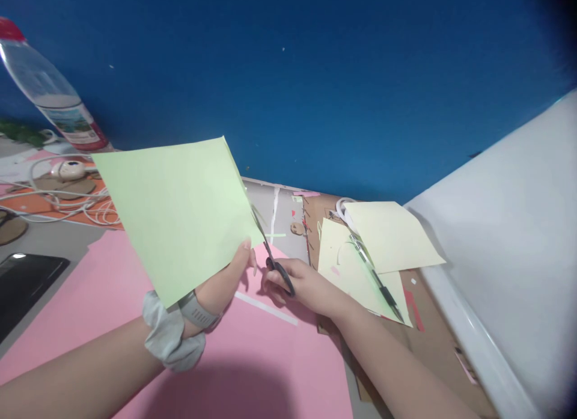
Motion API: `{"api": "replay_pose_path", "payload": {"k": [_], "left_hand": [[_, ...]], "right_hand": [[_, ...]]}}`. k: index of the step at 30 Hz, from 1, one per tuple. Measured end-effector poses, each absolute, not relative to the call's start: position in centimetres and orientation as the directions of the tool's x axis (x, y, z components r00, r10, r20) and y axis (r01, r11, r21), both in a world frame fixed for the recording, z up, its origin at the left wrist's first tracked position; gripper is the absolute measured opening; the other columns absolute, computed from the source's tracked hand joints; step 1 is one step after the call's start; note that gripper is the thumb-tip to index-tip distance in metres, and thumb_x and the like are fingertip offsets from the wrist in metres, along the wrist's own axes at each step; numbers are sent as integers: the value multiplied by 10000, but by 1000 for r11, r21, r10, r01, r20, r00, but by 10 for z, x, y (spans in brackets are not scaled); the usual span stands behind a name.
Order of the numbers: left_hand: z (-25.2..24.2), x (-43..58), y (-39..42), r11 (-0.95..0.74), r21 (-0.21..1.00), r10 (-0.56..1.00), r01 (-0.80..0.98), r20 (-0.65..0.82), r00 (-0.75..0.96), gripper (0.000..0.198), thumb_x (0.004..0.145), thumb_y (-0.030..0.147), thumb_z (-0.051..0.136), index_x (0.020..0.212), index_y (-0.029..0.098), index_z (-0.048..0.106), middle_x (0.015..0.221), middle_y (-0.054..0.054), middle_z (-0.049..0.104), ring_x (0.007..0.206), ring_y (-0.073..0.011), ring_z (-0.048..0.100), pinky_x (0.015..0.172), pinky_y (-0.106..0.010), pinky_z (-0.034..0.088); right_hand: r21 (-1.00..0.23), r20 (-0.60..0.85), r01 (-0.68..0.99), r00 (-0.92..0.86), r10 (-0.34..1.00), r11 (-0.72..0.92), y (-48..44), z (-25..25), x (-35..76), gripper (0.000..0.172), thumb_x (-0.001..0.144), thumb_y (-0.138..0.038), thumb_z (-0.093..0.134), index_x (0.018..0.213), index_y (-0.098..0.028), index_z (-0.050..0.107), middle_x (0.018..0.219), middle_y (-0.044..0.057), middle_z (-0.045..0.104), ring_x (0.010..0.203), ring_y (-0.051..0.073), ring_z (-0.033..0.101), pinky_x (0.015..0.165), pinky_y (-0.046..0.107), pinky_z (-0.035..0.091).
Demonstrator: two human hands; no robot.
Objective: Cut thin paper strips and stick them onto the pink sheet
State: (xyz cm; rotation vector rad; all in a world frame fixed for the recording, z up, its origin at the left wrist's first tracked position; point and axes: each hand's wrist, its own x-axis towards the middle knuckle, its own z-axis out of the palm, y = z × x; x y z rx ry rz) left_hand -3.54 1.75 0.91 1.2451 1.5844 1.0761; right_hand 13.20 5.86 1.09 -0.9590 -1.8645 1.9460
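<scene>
My left hand (237,266) grips a sheet of light green paper (175,208) near its lower right corner, thumb in front and the other fingers mostly hidden behind it. The sheet is held up, tilted, above pink paper (270,371). My right hand (297,284) has its fingers in the black handles of a pair of scissors (280,273). The blades point up and away, along the right edge of the green sheet. A narrow sliver of paper stands off that edge beside the blades. A white strip (265,308) lies on the pink paper below my hands.
Pale yellow sheets (392,235) and a black pen (378,281) lie on cardboard (433,347) at right. A bottle (58,100), white cables (90,205) and a dark phone (29,287) are at left. A blue wall (288,94) rises behind; a white panel (509,226) borders the right.
</scene>
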Motion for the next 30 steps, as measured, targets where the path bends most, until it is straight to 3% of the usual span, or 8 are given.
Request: {"api": "replay_pose_path", "payload": {"k": [21,30], "left_hand": [[9,-36,19,138,934,979,330,-79,-189,496,910,509,327,521,235,462,448,62,495,450,-128,519,749,-304,460],[5,-39,22,145,922,983,360,-93,-159,523,905,526,304,507,230,472,461,43,516,508,-143,549,773,-313,459]], "right_hand": [[-965,-263,211,-737,623,-157,59,6,132,422,871,-540,506,655,-177,488,519,-44,487,565,116,510,871,384,465],[-959,-282,234,-718,636,-161,59,3,132,406,874,-524,513,673,-171,516,529,-38,496,570,120,517,800,336,455]]}}
